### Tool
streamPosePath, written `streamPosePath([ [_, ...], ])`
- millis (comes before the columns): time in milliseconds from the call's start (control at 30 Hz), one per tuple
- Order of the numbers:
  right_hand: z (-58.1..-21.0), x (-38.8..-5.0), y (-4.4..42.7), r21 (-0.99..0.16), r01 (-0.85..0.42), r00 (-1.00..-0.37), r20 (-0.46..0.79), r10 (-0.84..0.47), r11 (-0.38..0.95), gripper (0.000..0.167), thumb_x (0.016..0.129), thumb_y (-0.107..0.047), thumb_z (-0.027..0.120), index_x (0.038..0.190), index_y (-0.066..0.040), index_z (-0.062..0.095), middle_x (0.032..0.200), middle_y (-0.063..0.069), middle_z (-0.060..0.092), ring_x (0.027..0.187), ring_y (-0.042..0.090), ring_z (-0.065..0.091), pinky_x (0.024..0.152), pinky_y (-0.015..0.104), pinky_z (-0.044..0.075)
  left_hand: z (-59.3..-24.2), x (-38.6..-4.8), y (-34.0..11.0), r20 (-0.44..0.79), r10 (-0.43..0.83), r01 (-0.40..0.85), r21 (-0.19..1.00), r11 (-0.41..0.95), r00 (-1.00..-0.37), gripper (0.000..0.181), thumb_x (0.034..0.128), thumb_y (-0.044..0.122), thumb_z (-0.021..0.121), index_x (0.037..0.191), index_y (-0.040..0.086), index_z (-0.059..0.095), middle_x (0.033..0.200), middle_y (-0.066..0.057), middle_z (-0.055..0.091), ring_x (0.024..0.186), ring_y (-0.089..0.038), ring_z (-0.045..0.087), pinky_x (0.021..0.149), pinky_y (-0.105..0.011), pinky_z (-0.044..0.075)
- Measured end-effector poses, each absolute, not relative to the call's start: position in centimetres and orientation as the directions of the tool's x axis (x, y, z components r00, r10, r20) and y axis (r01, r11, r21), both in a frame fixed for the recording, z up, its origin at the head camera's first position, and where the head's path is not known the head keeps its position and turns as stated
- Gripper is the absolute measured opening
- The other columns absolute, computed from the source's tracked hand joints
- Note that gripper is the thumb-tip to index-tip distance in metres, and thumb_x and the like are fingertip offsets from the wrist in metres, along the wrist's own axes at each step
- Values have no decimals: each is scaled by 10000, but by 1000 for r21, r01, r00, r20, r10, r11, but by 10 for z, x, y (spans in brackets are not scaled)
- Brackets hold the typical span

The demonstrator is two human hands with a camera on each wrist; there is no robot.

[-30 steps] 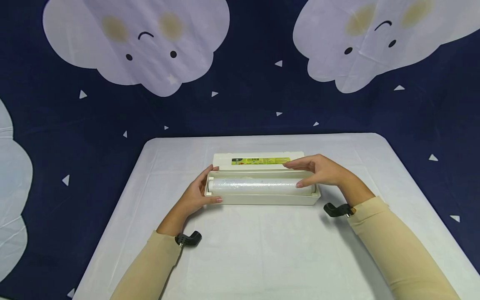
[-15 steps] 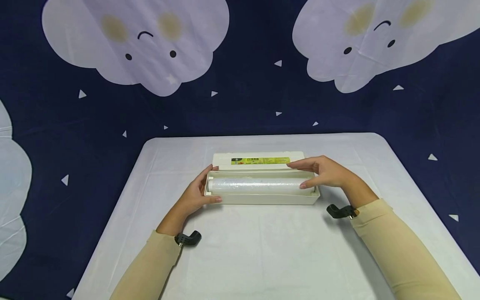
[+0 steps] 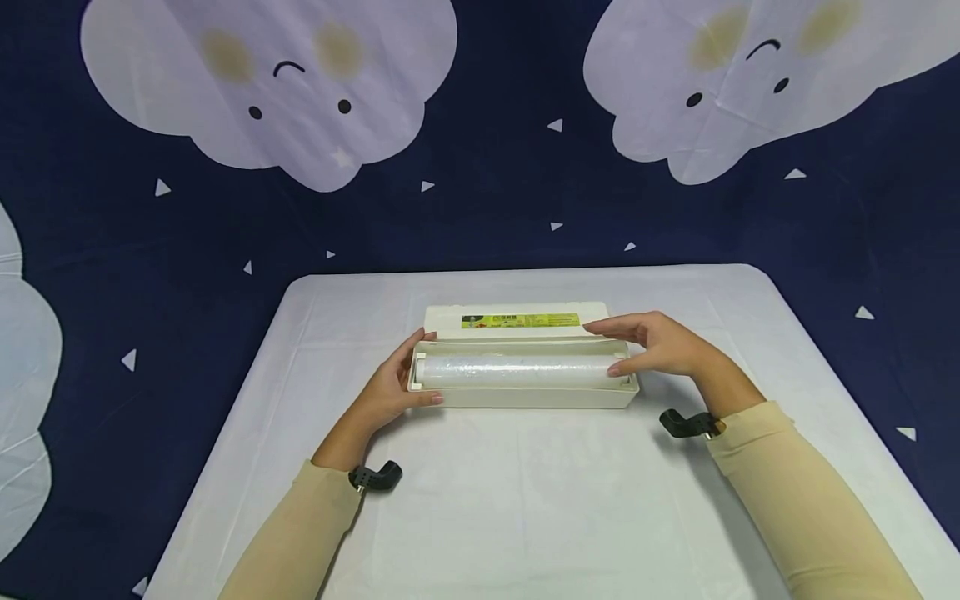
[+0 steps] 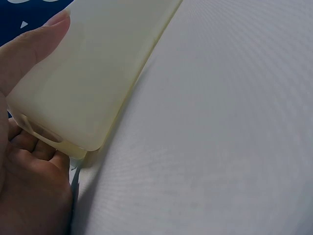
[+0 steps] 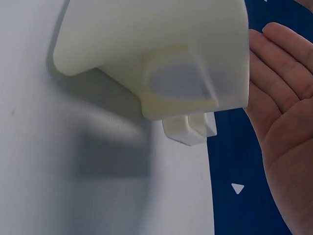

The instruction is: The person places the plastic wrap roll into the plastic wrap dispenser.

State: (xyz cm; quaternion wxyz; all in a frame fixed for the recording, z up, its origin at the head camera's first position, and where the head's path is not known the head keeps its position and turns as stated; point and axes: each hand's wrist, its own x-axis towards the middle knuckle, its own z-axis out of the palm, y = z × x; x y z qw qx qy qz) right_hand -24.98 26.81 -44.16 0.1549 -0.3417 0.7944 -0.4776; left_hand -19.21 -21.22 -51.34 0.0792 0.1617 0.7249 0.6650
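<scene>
A long cream box [image 3: 525,399] lies on the white table with its lid [image 3: 517,332] tipped back behind it, a green-yellow label on the lid. Inside rests a roll of clear film [image 3: 517,367]. My left hand [image 3: 386,392] grips the box's left end, thumb on the front wall; the left wrist view shows the thumb on the box [image 4: 83,78] and fingers curled at its end. My right hand [image 3: 663,343] hovers over the right end, fingers extended, thumb at the roll's right end; whether it touches is unclear. In the right wrist view its straight fingers show beside the box [image 5: 161,29].
The white table [image 3: 525,500] has rounded far corners. Beyond its far edge is a dark blue cloth [image 3: 495,225] with pale clouds and small triangles. Black straps with curved pieces sit at both wrists.
My right hand has slid a little to the right along the box, towards its right end. The left hand keeps its grip, and box and roll have not visibly moved.
</scene>
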Motion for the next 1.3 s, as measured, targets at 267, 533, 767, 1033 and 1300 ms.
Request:
streamPosePath([
  [267,-443,-247,274,-885,-361,-742,81,-665,295,718,787,-37,936,1435,3,631,1446,159,617,1345,254,568,1126,213,368,-512,-193,-212,99,337,133,988,81,-936,1211,729,-80,938,1686,99,219,1659,-7,363,1439,-274,406,1080,-264,454],
  [533,-449,-244,281,-886,-345,-768,76,-636,311,735,768,-53,953,1432,-16,641,1434,127,632,1349,161,554,1124,197,359,-512,-193,-211,96,330,133,987,92,-939,1210,725,-76,943,1684,94,224,1652,-6,376,1418,-283,431,1072,-265,462],
  [767,-457,-239,289,-877,-329,-798,60,-600,349,756,765,-74,960,1447,-41,637,1479,98,599,1399,90,477,1120,192,362,-512,-193,-211,95,337,130,988,84,-937,1212,730,-82,937,1687,100,216,1657,-8,368,1431,-280,421,1075,-264,458],
  [1033,-464,-234,298,-871,-323,-807,49,-588,371,803,766,-116,971,1482,-74,610,1511,83,572,1402,176,499,1126,206,365,-511,-192,-212,89,338,126,988,92,-937,1214,735,-61,943,1690,120,215,1652,6,373,1419,-281,434,1066,-273,470],
  [1300,-472,-229,301,-915,-294,-810,85,-580,276,860,716,-15,977,1483,-23,588,1524,137,550,1397,309,510,1148,288,382,-512,-192,-213,92,338,131,987,95,-937,1216,736,-59,944,1691,121,213,1656,12,367,1425,-274,426,1063,-270,472],
])
